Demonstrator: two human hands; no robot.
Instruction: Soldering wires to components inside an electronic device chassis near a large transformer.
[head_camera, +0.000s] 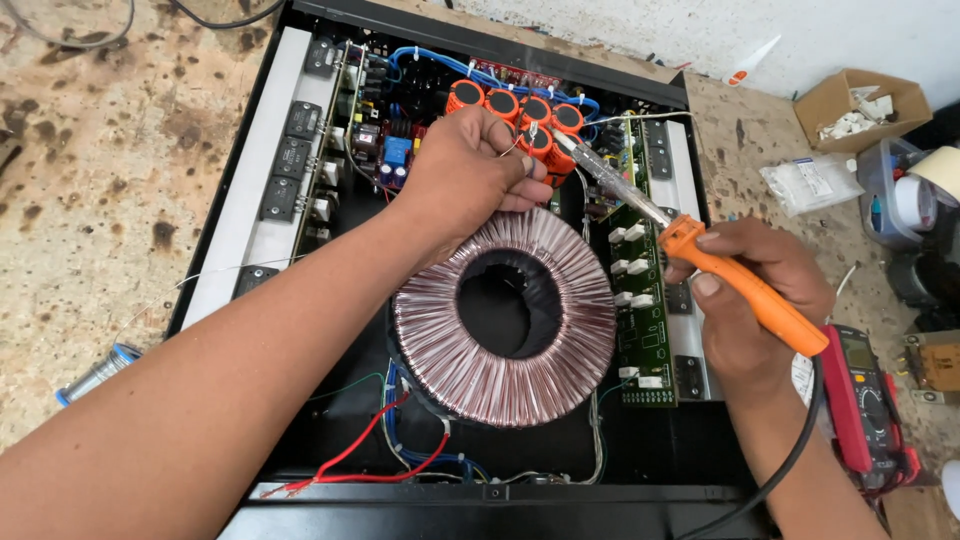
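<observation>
1. The work in hand looks like soldering inside an open black amplifier chassis (300, 20), which fills the centre of the frame on a stained, speckled workbench (80, 180).
2. The left hand (465, 175) reaches in from the lower left and hovers above the upper middle of the chassis; its fingers are curled together, thumb and forefinger pinching a thin strand of solder wire (518, 142) (fine and silvery, hard to follow far).
3. The right hand (750, 300) sits at the right of the frame, fingers wrapped around the orange handle of a soldering iron (745, 290), forefinger laid along the top.
4. The iron's metal shaft slants up and left, its tip meeting the solder wire at the cluster of orange capacitors (510, 105) in the upper centre.
5. Just below the left hand lies a large copper-wound toroidal transformer (505, 315), and a green circuit board (640, 290) runs down its right side, under the iron.
6. Judged from this, the joint is being heated and fed, so the next move calls for a steady tip, only a little solder, and keeping the hot shaft off the blue wires (430, 60) nearby.
7. A red multimeter (865, 400) rests at the lower right, beside the iron's black cord (790, 460); a small cardboard box (860, 105) stands at the upper right.
</observation>
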